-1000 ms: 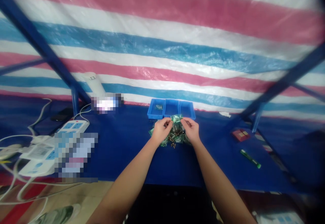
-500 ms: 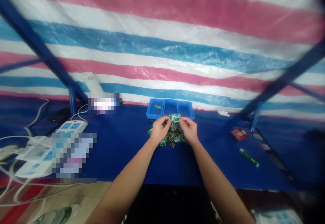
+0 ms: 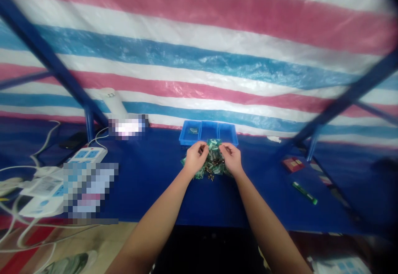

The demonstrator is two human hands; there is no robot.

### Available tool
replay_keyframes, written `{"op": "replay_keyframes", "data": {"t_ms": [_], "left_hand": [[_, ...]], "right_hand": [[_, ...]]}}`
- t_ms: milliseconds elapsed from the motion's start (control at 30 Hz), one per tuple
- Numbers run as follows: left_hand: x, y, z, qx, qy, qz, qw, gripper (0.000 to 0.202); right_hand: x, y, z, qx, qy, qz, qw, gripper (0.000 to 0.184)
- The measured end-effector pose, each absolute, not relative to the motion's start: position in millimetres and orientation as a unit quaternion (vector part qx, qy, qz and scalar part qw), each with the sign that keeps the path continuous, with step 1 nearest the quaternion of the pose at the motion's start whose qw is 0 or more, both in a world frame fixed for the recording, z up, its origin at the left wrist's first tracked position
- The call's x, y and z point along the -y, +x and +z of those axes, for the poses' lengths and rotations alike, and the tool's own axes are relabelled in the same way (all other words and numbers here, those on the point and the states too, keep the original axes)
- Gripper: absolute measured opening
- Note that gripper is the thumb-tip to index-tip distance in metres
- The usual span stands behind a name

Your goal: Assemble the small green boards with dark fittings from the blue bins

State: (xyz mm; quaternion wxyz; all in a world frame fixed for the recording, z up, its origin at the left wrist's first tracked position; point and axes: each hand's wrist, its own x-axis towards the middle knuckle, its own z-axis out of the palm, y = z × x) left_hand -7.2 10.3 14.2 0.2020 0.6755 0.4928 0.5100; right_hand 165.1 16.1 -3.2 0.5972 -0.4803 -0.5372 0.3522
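Note:
Between my two hands, a small green-and-white packet (image 3: 214,142) is held up by its left and right edges. My left hand (image 3: 197,157) pinches one side with thumb and fingers closed, and my right hand (image 3: 230,157) does the same on the other. Below them lies a loose pile of similar green pieces (image 3: 214,167) mixed with small brass-coloured bits, partly covered by my hands. Just behind, a blue three-compartment tray (image 3: 209,130) stands on the table; a small item (image 3: 193,131) lies in its left compartment. Fine detail is too blurred to read.
Left on the blue table (image 3: 149,183) are a white power strip (image 3: 90,154) with cables and a dark phone-like object (image 3: 73,140). To the right lie a red box (image 3: 292,164) and a green stick-shaped pack (image 3: 304,193). Blue metal posts slant up at both sides before a striped sheet.
The packet between my hands has tilted slightly, so its face looks flatter and plainer. Both hands keep nearly the same place, and the pile and tray are unchanged.

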Motion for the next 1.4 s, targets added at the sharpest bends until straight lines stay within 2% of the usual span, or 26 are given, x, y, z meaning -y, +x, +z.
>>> {"op": "replay_keyframes", "data": {"t_ms": [100,267,567,767,967,1067,1200,1400], "left_hand": [[-10,-7,14,-0.485,0.671,0.515,0.223,0.015],[-10,-8,15,-0.442,0.676,0.519,0.280,0.036],[-11,-8,16,-0.404,0.724,0.511,0.226,0.018],[-9,-9,17,-0.445,0.690,0.525,0.223,0.022],[-9,-8,15,-0.454,0.646,0.543,0.285,0.025],[-11,-7,12,-0.445,0.651,0.532,0.308,0.026],[-10,-9,12,-0.440,0.684,0.504,0.290,0.027],[-6,-15,20,-0.435,0.696,0.506,0.268,0.031]], "right_hand": [[-18,167,-4,0.536,-0.475,0.357,0.600,0.028],[-19,171,-3,0.541,-0.458,0.357,0.609,0.028],[-13,168,6,0.617,-0.437,0.310,0.576,0.026],[-12,166,7,0.606,-0.443,0.290,0.593,0.027],[-15,166,1,0.532,-0.448,0.390,0.604,0.035],[-14,166,0,0.544,-0.434,0.397,0.598,0.034],[-12,167,3,0.576,-0.432,0.380,0.580,0.032],[-11,166,7,0.554,-0.410,0.400,0.604,0.028]]}}
